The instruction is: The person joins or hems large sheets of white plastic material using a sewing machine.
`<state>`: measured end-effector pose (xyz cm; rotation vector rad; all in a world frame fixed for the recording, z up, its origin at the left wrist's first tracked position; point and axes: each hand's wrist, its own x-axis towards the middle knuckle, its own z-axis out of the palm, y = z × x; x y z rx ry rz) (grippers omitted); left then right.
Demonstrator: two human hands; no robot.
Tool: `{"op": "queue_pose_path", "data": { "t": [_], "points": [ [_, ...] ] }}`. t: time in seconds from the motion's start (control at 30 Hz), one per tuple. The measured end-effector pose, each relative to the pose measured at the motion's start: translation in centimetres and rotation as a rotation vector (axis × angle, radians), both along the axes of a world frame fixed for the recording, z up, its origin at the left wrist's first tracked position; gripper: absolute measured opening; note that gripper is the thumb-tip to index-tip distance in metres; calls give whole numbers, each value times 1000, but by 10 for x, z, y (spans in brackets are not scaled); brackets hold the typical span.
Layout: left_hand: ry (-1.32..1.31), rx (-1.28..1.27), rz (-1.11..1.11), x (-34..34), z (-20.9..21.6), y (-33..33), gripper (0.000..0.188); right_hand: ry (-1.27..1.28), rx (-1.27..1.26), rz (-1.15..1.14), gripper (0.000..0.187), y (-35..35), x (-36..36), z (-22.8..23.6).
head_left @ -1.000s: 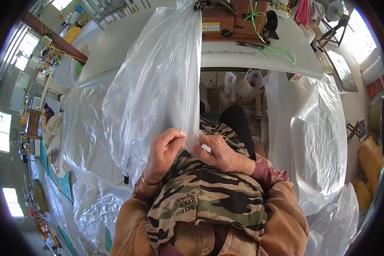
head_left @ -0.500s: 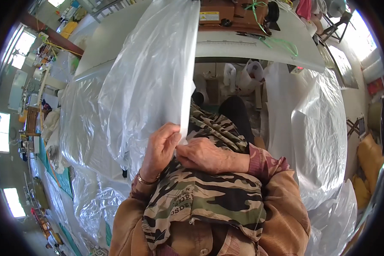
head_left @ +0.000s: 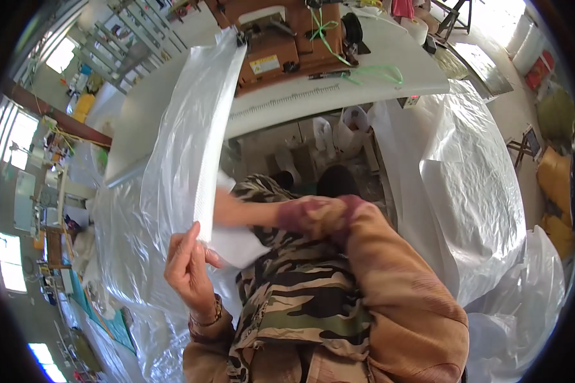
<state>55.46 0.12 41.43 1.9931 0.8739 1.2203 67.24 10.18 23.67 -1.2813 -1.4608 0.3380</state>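
Observation:
A clear plastic sheet (head_left: pixel 176 134) hangs over the table's front edge on the left. Along its right border runs a white textured strip (head_left: pixel 209 179), which reaches up to the brown sewing machine (head_left: pixel 268 48). My left hand (head_left: pixel 190 271) pinches the lower end of that strip between thumb and fingers. Just right of the strip is my right hand (head_left: pixel 231 209), smeared by motion and partly hidden behind the strip's edge, so its fingers do not show. A loose whitish flap (head_left: pixel 239 247) of the sheet lies below it, over the camouflage apron (head_left: pixel 300 300) on my lap.
A ruler scale marks the pale tabletop (head_left: pixel 377 57), where green string (head_left: pixel 380 75) lies right of the machine. More clear plastic film (head_left: pixel 479 191) drapes down on the right. White bags (head_left: pixel 351 131) sit below the table opening.
My left hand has moved left and down with the strip's end. The right hand has left its place beside it and reached up along the strip. The whole view has shifted and tilted.

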Motion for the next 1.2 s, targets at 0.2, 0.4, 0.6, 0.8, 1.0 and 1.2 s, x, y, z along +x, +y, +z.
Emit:
{"op": "queue_pose_path", "data": {
  "t": [0.2,0.4,0.6,0.8,1.0,1.2],
  "points": [
    [331,243,109,-6,18,7,36,-286,276,642,43,69,-96,14],
    [487,388,139,-2,-31,18,25,168,240,414,27,56,-26,12],
    [552,283,-163,20,-75,10,23,989,137,-42,48,46,131,52],
    [630,307,-379,61,-114,15,29,467,-117,-184,42,98,214,97],
    [599,328,-346,72,-129,27,27,157,-23,-218,37,91,215,76],
    [656,404,-315,93,-125,53,24,397,6,-162,37,89,216,78]
  ]
}}
